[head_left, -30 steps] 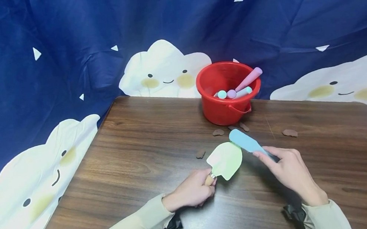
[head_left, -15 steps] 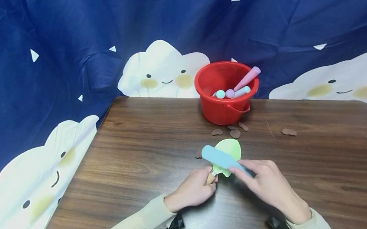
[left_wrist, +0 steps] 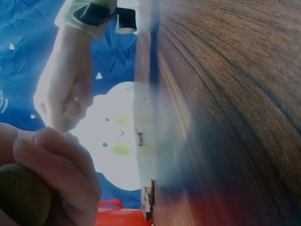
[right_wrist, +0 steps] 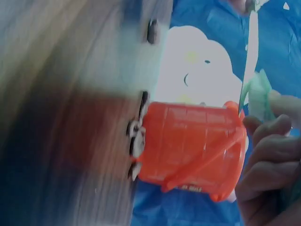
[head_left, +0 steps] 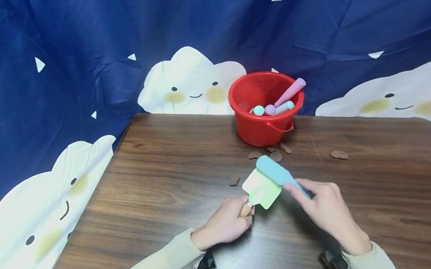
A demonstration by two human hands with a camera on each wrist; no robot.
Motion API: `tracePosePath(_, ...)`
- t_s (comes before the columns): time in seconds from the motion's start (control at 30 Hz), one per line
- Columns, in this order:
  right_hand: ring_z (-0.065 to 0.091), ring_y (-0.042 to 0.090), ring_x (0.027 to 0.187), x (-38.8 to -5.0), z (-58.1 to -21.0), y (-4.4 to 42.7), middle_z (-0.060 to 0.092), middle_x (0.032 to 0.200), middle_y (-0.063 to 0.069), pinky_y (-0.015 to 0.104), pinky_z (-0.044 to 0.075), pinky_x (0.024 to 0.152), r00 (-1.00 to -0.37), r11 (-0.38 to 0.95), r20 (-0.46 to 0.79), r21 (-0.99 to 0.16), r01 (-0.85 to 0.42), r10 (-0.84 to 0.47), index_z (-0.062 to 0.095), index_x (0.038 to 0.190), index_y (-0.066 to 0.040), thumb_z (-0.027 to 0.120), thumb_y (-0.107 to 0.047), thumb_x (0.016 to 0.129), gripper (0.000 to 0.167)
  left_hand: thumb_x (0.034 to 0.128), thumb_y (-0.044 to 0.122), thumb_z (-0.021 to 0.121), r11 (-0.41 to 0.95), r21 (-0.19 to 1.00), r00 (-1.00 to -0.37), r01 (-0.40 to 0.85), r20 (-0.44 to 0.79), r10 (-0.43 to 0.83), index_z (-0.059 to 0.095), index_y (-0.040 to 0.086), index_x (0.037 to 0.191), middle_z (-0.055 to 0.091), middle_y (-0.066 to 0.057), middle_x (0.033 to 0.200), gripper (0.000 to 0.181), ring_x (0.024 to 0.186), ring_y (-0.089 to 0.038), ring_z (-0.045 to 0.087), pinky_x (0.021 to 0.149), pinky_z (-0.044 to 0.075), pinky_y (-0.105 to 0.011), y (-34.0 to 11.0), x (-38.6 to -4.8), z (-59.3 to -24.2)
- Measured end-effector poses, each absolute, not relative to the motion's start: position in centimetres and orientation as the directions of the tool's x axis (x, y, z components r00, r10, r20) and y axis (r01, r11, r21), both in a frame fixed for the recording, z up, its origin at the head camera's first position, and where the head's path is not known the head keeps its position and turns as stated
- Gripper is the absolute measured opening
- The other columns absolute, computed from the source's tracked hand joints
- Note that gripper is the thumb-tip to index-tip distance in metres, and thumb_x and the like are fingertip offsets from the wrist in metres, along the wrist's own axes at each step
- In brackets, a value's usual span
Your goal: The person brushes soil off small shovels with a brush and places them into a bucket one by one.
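Observation:
In the head view, my left hand (head_left: 225,223) grips the wooden handle (head_left: 245,210) of a pale green garden trowel (head_left: 258,189), its blade held above the table. My right hand (head_left: 328,210) holds a flat, round-ended light blue tool (head_left: 274,170) like a spatula. The blue blade lies across the trowel's far right edge; whether they touch I cannot tell. The left wrist view shows curled fingers (left_wrist: 61,165) around the handle's butt (left_wrist: 23,193). In the right wrist view, fingers (right_wrist: 270,160) pinch the blue tool near the edge-on trowel blade (right_wrist: 251,52).
A red bucket (head_left: 256,128) stands at the table's back, with several pastel handles (head_left: 270,110) inside. Thin brown pieces lie before it, among them a round one (head_left: 276,157); another (head_left: 339,155) is to the right, and one (head_left: 234,180) left of the trowel. Behind hangs a blue curtain (head_left: 82,30).
The blue tool moved left across the trowel's blade, then back right and away to its far edge. My left hand and the trowel have barely moved.

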State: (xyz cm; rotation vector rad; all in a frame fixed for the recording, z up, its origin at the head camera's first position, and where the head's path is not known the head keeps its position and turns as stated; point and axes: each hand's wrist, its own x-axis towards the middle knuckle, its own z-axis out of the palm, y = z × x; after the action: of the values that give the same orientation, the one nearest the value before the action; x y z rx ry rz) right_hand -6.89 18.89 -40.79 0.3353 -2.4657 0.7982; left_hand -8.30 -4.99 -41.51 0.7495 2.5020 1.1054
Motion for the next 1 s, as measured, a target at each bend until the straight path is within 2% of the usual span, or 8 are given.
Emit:
tracePosePath(0.2,0.040,0.004,0.049,-7.1,-40.5,19.7,0.069,0.062,0.004,0.015,0.037,0.049,-0.851,0.807,0.525,-0.507,-0.302,0.011,0.075,0.091,-0.004,0.078,-0.020,0.078,0.020,0.0785,0.005,0.056,0.552,0.769,-0.811,0.323,-0.076,0.580,0.057,0.015,0.087,0.048,0.011,0.066,0.013,0.058,0.001,0.044,0.053,0.041,-0.015,-5.1,-8.2,-41.6)
tracePosePath(0.33,0.043,0.002,0.053,-6.8,-40.2,19.4,0.069,0.066,0.002,0.013,0.038,0.051,-0.858,0.788,0.513,-0.522,-0.326,-0.015,0.075,0.091,-0.007,0.079,-0.019,0.078,0.019,0.0797,0.002,0.054,0.504,0.831,-0.812,0.234,-0.118,0.572,0.057,0.008,0.090,0.048,0.009,0.063,0.013,0.046,0.000,0.045,0.043,0.044,-0.017,-5.0,-8.2,-41.6)
tracePosePath(0.43,0.054,0.000,0.060,-6.4,-40.0,19.1,0.073,0.075,-0.001,0.009,0.043,0.057,-0.857,0.752,0.505,-0.524,-0.399,-0.103,0.076,0.092,-0.010,0.081,-0.017,0.075,0.018,0.0810,-0.001,0.051,0.451,0.883,-0.812,0.131,-0.166,0.560,0.056,0.003,0.093,0.048,0.006,0.057,0.013,0.035,-0.004,0.043,0.032,0.041,-0.021,-5.0,-8.2,-41.5)
tracePosePath(0.53,0.060,-0.003,0.068,-6.0,-39.8,19.0,0.073,0.082,-0.005,0.007,0.046,0.061,-0.856,0.719,0.476,-0.521,-0.460,-0.203,0.076,0.091,-0.013,0.082,-0.017,0.074,0.019,0.0810,-0.002,0.049,0.424,0.903,-0.813,0.068,-0.196,0.549,0.054,0.002,0.092,0.047,0.004,0.052,0.013,0.032,-0.006,0.042,0.027,0.038,-0.024,-5.0,-8.2,-41.4)
tracePosePath(0.73,0.055,-0.007,0.065,-5.9,-39.7,19.3,0.071,0.081,-0.012,0.008,0.045,0.058,-0.864,0.729,0.413,-0.491,-0.477,-0.287,0.075,0.090,-0.016,0.082,-0.019,0.074,0.018,0.0800,-0.002,0.050,0.414,0.909,-0.799,0.046,-0.216,0.561,0.053,0.002,0.089,0.046,0.002,0.047,0.011,0.031,-0.008,0.042,0.026,0.038,-0.027,-5.2,-8.3,-41.2)
tracePosePath(0.87,0.052,-0.006,0.061,-6.4,-39.9,19.7,0.072,0.082,-0.010,0.008,0.044,0.058,-0.881,0.731,0.381,-0.511,-0.453,-0.279,0.075,0.092,-0.016,0.080,-0.021,0.077,0.016,0.0804,-0.002,0.052,0.426,0.903,-0.789,0.060,-0.218,0.574,0.053,0.002,0.088,0.046,0.002,0.046,0.009,0.029,-0.008,0.042,0.026,0.038,-0.027,-5.3,-8.2,-41.2)
tracePosePath(1.0,0.057,-0.005,0.068,-6.9,-40.0,20.4,0.074,0.086,-0.006,0.006,0.045,0.063,-0.896,0.732,0.366,-0.534,-0.423,-0.251,0.076,0.094,-0.015,0.079,-0.022,0.079,0.017,0.0781,-0.003,0.052,0.452,0.887,-0.788,0.091,-0.214,0.578,0.052,0.007,0.084,0.045,0.003,0.046,0.011,0.029,-0.007,0.041,0.026,0.037,-0.026,-5.5,-8.2,-41.1)
